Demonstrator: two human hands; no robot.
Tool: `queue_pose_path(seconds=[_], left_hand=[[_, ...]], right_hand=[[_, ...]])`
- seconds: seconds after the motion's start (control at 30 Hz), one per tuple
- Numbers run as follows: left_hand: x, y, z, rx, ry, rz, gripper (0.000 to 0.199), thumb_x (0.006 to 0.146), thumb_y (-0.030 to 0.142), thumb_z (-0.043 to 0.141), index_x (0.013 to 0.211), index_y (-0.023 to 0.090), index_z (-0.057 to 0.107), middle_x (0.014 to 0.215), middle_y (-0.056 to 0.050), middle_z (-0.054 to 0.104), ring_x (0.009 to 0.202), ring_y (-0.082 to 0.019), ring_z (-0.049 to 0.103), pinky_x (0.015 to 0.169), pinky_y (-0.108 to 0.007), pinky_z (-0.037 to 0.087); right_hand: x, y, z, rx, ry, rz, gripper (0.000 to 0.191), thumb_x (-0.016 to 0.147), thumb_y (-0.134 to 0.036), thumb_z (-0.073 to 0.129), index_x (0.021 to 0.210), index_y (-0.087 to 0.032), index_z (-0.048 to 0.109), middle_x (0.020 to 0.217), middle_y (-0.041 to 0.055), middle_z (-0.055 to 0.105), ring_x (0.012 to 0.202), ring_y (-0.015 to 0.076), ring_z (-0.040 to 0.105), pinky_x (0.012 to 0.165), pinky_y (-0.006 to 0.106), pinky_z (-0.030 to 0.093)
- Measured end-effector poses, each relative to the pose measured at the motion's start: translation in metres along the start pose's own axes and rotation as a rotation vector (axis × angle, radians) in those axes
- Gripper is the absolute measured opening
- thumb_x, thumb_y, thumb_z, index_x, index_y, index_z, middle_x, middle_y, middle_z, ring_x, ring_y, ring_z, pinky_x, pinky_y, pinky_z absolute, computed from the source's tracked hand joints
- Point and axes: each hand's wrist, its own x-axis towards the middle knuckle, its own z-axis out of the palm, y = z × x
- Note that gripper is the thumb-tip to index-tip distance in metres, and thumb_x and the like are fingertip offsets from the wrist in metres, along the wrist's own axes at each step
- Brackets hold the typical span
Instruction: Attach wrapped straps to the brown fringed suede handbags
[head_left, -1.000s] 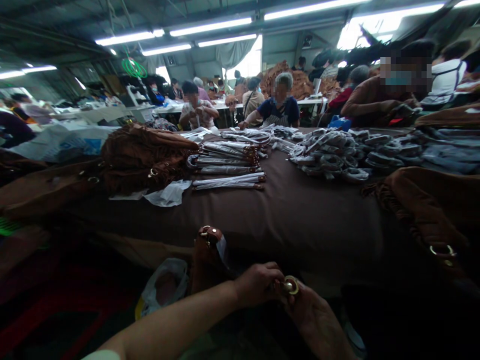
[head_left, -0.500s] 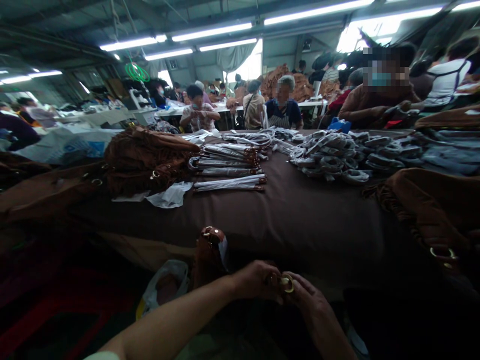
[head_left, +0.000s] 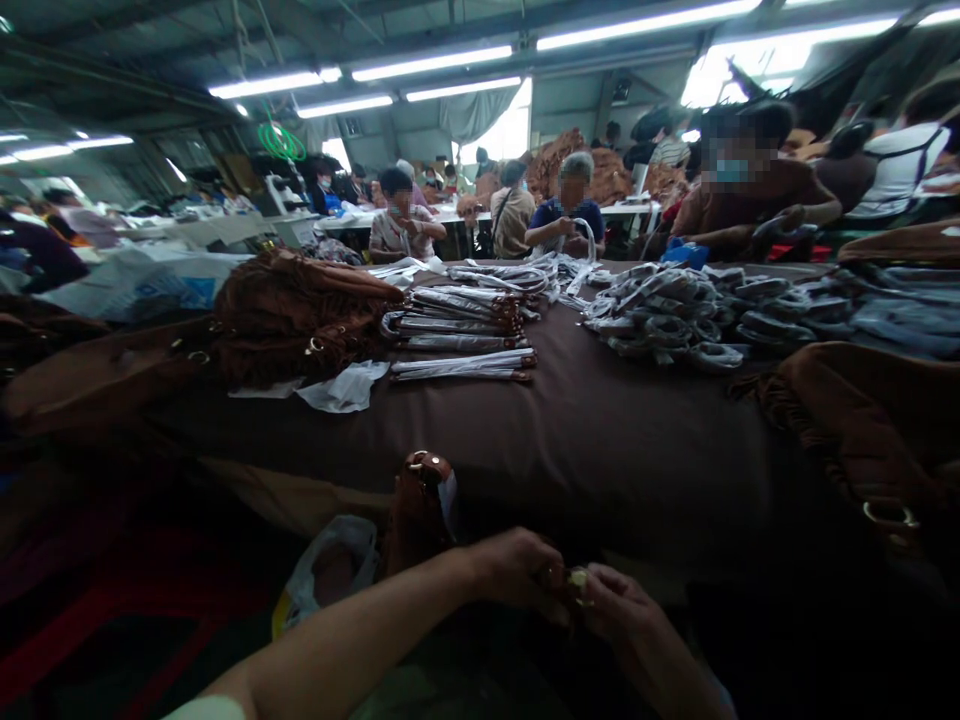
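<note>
Low in the view, my left hand [head_left: 519, 572] is closed round a dark brown leather piece, only partly visible between its fingers. Just to the right, my right hand [head_left: 621, 598] pinches a gold-coloured metal ring [head_left: 580, 583] at the end of that piece. The two hands almost touch, below the table's near edge. Left of them stands a brown suede bag [head_left: 412, 515] with a leather tab and a metal ring at its top. What hangs below my hands is too dark to make out.
On the brown-covered table [head_left: 600, 430] lie wrapped straps [head_left: 461, 368], a fringed brown bag pile [head_left: 300, 310], grey wrapped loops [head_left: 660, 310] and a brown bag [head_left: 862, 420] at the right. A plastic bag [head_left: 337, 560] hangs lower left. Several people sit beyond.
The gold ring has turned and shows less of its opening; my right fingers now pinch it more closely. Across the table, a person has raised a pale strap. The view has shifted slightly.
</note>
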Motion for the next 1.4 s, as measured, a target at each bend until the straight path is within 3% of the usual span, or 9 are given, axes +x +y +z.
queue_pose_path(seconds=[0.13, 0.23, 0.33, 0.43, 0.6, 0.77, 0.93, 1.07, 1.4], left_hand=[[0.005, -0.007, 0.007, -0.394, 0.017, -0.283, 0.067, 0.034, 0.06, 0.083, 0.065, 0.016, 0.045, 0.065, 0.006, 0.05, 0.059, -0.008, 0.047, 0.057, -0.025, 0.042], [0.01, -0.006, 0.009, -0.426, 0.084, -0.172, 0.065, 0.034, 0.058, 0.084, 0.061, 0.014, 0.043, 0.067, 0.005, 0.051, 0.061, -0.008, 0.046, 0.059, -0.026, 0.044], [0.012, -0.004, 0.008, -0.37, 0.124, -0.069, 0.059, 0.038, 0.049, 0.087, 0.059, 0.013, 0.045, 0.069, 0.004, 0.052, 0.064, -0.008, 0.048, 0.06, -0.025, 0.043], [0.012, -0.007, 0.009, -0.482, 0.098, -0.164, 0.057, 0.038, 0.044, 0.089, 0.063, 0.013, 0.048, 0.07, 0.003, 0.056, 0.063, -0.01, 0.053, 0.06, -0.027, 0.045], [0.01, -0.008, 0.007, -0.833, -0.057, -0.178, 0.055, 0.043, 0.037, 0.09, 0.082, 0.011, 0.062, 0.081, -0.004, 0.065, 0.072, -0.014, 0.062, 0.07, -0.03, 0.049], [0.006, -0.005, 0.001, -0.86, -0.105, -0.189, 0.052, 0.045, 0.031, 0.091, 0.086, 0.01, 0.066, 0.084, -0.005, 0.066, 0.074, -0.014, 0.063, 0.075, -0.031, 0.051], [0.005, -0.01, -0.002, -0.839, -0.129, -0.193, 0.048, 0.048, 0.027, 0.09, 0.085, 0.009, 0.066, 0.081, -0.003, 0.066, 0.07, -0.013, 0.062, 0.07, -0.028, 0.051], [0.006, -0.013, -0.003, -0.856, -0.161, -0.162, 0.044, 0.052, 0.026, 0.088, 0.086, 0.011, 0.066, 0.083, -0.003, 0.066, 0.07, -0.012, 0.062, 0.069, -0.025, 0.05], [-0.001, -0.003, -0.011, -0.443, 0.012, -0.313, 0.051, 0.05, 0.045, 0.085, 0.082, 0.013, 0.061, 0.067, 0.003, 0.056, 0.054, -0.008, 0.048, 0.05, -0.022, 0.036]], right_hand=[[-0.003, 0.012, 0.019, -0.362, 0.381, -0.292, 0.037, 0.071, -0.057, 0.07, 0.063, -0.021, 0.066, 0.067, 0.0019, 0.056, 0.062, 0.016, 0.048, 0.058, 0.027, 0.039], [-0.003, 0.017, 0.022, -0.408, 0.503, -0.363, 0.037, 0.072, -0.058, 0.069, 0.061, -0.023, 0.066, 0.068, 0.002, 0.056, 0.064, 0.0168, 0.051, 0.061, 0.028, 0.041], [0.002, 0.024, 0.021, 0.039, 0.438, -0.207, 0.04, 0.067, -0.063, 0.07, 0.068, -0.023, 0.068, 0.068, 0.0012, 0.062, 0.065, 0.0184, 0.057, 0.058, 0.029, 0.046], [0.007, 0.03, 0.022, 0.292, 0.413, -0.143, 0.04, 0.066, -0.061, 0.073, 0.081, -0.024, 0.072, 0.078, 0.0019, 0.069, 0.071, 0.0201, 0.062, 0.063, 0.031, 0.051], [0.01, 0.037, 0.016, 0.195, 0.364, -0.171, 0.038, 0.07, -0.048, 0.077, 0.097, -0.021, 0.072, 0.088, 0.0031, 0.072, 0.079, 0.0199, 0.065, 0.071, 0.028, 0.052], [0.022, 0.044, -0.001, 0.221, 0.28, -0.179, 0.044, 0.071, -0.045, 0.077, 0.108, -0.023, 0.068, 0.098, 0.0063, 0.073, 0.089, 0.026, 0.067, 0.075, 0.036, 0.053], [0.029, 0.039, -0.009, -0.002, 0.117, -0.282, 0.042, 0.08, -0.048, 0.065, 0.113, -0.022, 0.068, 0.119, 0.0091, 0.066, 0.115, 0.0311, 0.056, 0.096, 0.042, 0.045], [0.031, 0.037, -0.004, -0.029, 0.115, -0.314, 0.038, 0.081, -0.046, 0.063, 0.11, -0.022, 0.07, 0.117, 0.0083, 0.067, 0.114, 0.0317, 0.056, 0.1, 0.044, 0.041], [0.036, 0.031, 0.025, 0.084, 0.251, -0.273, 0.042, 0.077, -0.051, 0.058, 0.102, -0.022, 0.073, 0.106, 0.0105, 0.071, 0.099, 0.0324, 0.065, 0.08, 0.04, 0.054]])
